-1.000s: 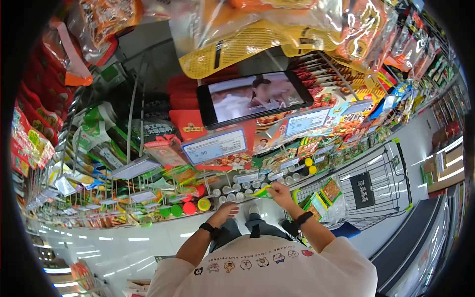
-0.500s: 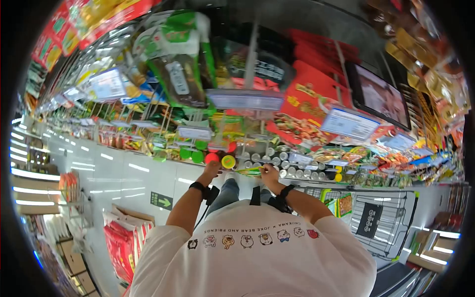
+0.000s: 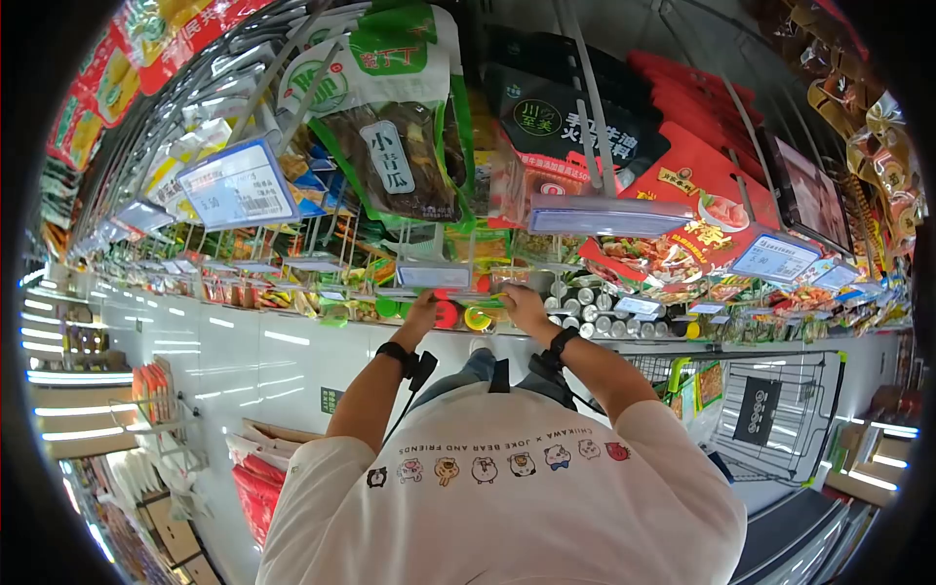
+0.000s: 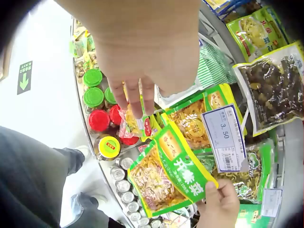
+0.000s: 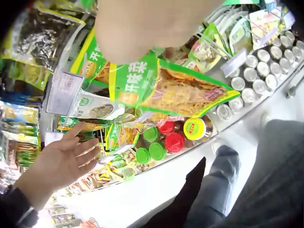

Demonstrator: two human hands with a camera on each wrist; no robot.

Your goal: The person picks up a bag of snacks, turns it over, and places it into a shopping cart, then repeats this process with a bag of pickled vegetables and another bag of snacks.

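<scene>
My right hand (image 3: 526, 310) pinches a green and yellow packet of pickled vegetables (image 4: 168, 173) by one edge. In the right wrist view the packet (image 5: 166, 88) hangs out from under the hand, its front showing. My left hand (image 5: 61, 164) is held up with straight, spread fingers, palm visible and nothing in it. A similar packet (image 4: 190, 121) hangs on the rack just behind the held one, partly covered by a price tag (image 4: 223, 135). The left wrist view shows the left fingers (image 4: 135, 102) pointing down beside these packets.
Jars with red lids (image 5: 175, 142) and green lids (image 5: 156, 151) stand on the bottom shelf beside rows of cans (image 5: 259, 85). Large bags (image 3: 390, 146) hang overhead. A shopping cart (image 3: 780, 400) stands at the right. A phone (image 3: 809, 195) rests among the hanging bags.
The head view has turned left along the shelf, so the phone and cart lie farther right. Both hands, the right still with the packet, have come up closer to the hanging packets.
</scene>
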